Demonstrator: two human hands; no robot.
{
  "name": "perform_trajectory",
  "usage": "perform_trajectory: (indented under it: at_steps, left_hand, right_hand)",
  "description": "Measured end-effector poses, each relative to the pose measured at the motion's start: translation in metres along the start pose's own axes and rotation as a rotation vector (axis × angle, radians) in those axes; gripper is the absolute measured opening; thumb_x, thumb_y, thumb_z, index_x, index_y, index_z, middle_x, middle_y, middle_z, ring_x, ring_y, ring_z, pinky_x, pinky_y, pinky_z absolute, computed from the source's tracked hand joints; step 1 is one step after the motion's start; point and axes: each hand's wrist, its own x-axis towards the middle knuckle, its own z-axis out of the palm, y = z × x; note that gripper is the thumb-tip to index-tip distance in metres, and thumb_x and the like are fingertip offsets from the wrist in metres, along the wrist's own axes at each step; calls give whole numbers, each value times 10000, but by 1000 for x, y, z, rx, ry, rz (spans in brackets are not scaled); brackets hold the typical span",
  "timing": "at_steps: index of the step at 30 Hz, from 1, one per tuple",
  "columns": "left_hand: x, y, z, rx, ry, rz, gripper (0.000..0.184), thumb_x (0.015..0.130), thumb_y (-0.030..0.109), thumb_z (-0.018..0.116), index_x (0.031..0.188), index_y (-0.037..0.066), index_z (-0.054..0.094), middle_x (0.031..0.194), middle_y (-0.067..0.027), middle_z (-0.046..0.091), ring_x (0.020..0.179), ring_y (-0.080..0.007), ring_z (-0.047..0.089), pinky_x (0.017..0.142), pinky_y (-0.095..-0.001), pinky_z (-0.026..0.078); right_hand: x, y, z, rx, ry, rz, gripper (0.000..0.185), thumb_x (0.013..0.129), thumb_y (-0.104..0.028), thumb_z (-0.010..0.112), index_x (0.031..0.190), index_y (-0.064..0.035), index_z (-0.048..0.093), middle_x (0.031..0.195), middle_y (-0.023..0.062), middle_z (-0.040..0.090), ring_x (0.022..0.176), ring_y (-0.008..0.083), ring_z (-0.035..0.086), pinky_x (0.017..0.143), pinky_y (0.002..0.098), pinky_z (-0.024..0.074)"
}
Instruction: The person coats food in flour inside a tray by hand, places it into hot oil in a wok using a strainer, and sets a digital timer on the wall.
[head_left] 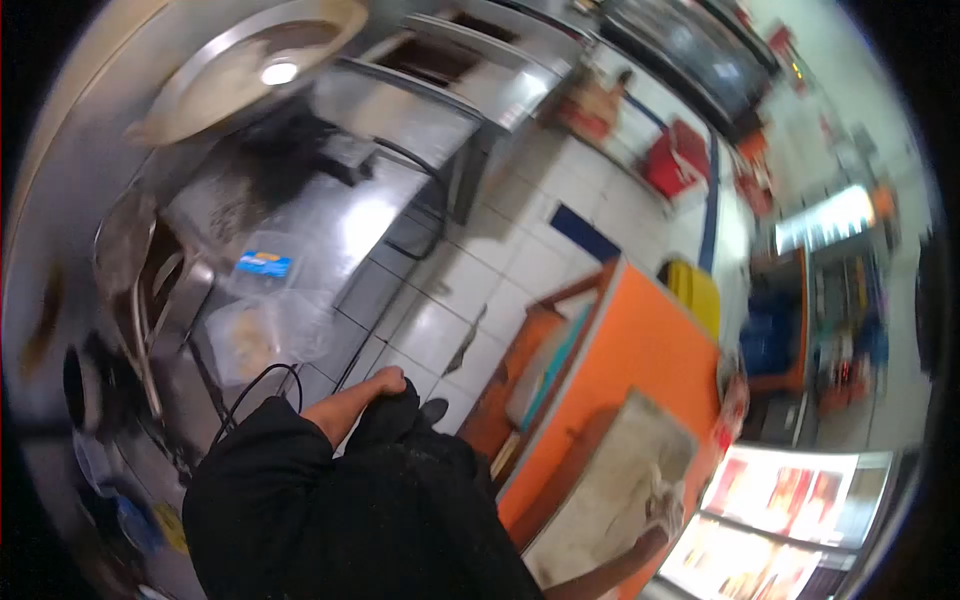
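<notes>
- We see our right hand (664, 512) reaching over a pale, worn, rectangular board (590, 512); it looks whitish and blurred, so we cannot tell how far its fingers are bent or whether they grip anything.
- Our left hand (389, 382) is curled in front of our black clothing (370, 510); we cannot tell if it holds anything.
- The board lies on an orange, flat-topped table (650, 345), to our right; a yellow object (692, 298) stands just beyond.
- To our left, a shiny steel counter (365, 225) bears a clear plastic bag with pale contents (255, 338); a wide, round metal pan (192, 80) sits farther along.
</notes>
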Motion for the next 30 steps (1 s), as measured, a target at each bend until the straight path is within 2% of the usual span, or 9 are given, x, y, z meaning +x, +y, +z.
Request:
perform_trajectory:
  at_steps: [5, 9, 11, 14, 15, 17, 19, 22, 30]
  left_hand:
    - [-4, -25, -25, -97, -39, -158, 347, 712, 184, 527, 959, -30, 646, 1041, -260, 597, 991, -387, 581, 859, -435, 461]
    - [-19, -46, -46, -204, 97, -211, 346, 713, 184, 524, 964, -22, 644, 1038, -258, 599, 1030, -390, 559, 869, -433, 456]
    - [-9, -69, -34, -162, 284, -228, 288, 697, 215, 522, 854, 20, 664, 918, -229, 637, 862, -367, 622, 764, -449, 477]
    - [-29, -85, -45, -229, 401, -178, 279, 716, 216, 530, 869, 30, 669, 939, -215, 639, 884, -362, 619, 765, -442, 478]
    - [-43, -88, -49, -237, 413, -196, 279, 716, 216, 530, 869, 30, 669, 939, -215, 639, 884, -362, 619, 765, -442, 478]
    - [-67, -91, -63, 6, 442, 113, 235, 748, 212, 517, 835, 48, 661, 927, -188, 646, 874, -315, 627, 730, -426, 484]
    - [-47, -133, -19, -79, 441, 47, 327, 710, 224, 518, 941, 25, 638, 999, -201, 623, 958, -353, 588, 831, -417, 460]
    - [-60, -142, 2, -658, 413, -654, 215, 685, 200, 585, 801, 44, 676, 818, -160, 659, 790, -313, 644, 731, -404, 511]
    - [-105, -94, 72, -47, 337, -633, 176, 670, 221, 640, 766, 84, 695, 819, -112, 670, 821, -250, 650, 728, -374, 515]
  right_hand:
    - [66, -200, -47, -277, 304, -316, 682, 787, -663, 457, 932, -3, 551, 804, 171, 631, 841, 363, 607, 716, 436, 462]
    - [139, -348, -58, 1050, -363, -504, 409, 866, -472, 495, 899, -69, 557, 865, 79, 597, 805, 240, 574, 671, 404, 477]
    - [119, -477, -71, 632, -385, -1148, 265, 854, -303, 594, 979, -70, 572, 934, 47, 591, 775, 147, 557, 653, 296, 464]
    - [74, -640, -66, 753, -328, -1256, 297, 836, -118, 571, 1121, -43, 535, 931, 74, 585, 821, 211, 591, 727, 328, 490]
    - [38, -681, -74, 520, 84, -1854, 305, 802, -183, 646, 1037, -10, 557, 857, 51, 591, 715, 177, 589, 678, 306, 501]
    - [-43, -765, -89, 606, -459, -1218, 323, 768, -231, 695, 988, -26, 578, 863, 55, 590, 747, 160, 586, 686, 298, 501]
    - [-58, -848, -59, 786, -837, -1273, 308, 771, -224, 702, 981, -32, 583, 869, 46, 597, 764, 138, 582, 678, 282, 493]
    - [-101, -938, -21, 651, -794, -1609, 280, 774, -178, 706, 972, -28, 578, 879, 42, 603, 763, 136, 579, 675, 260, 476]
    - [-210, -1004, 7, 121, -710, -1989, 323, 750, -296, 708, 912, -24, 642, 805, 40, 642, 736, 134, 572, 689, 277, 458]
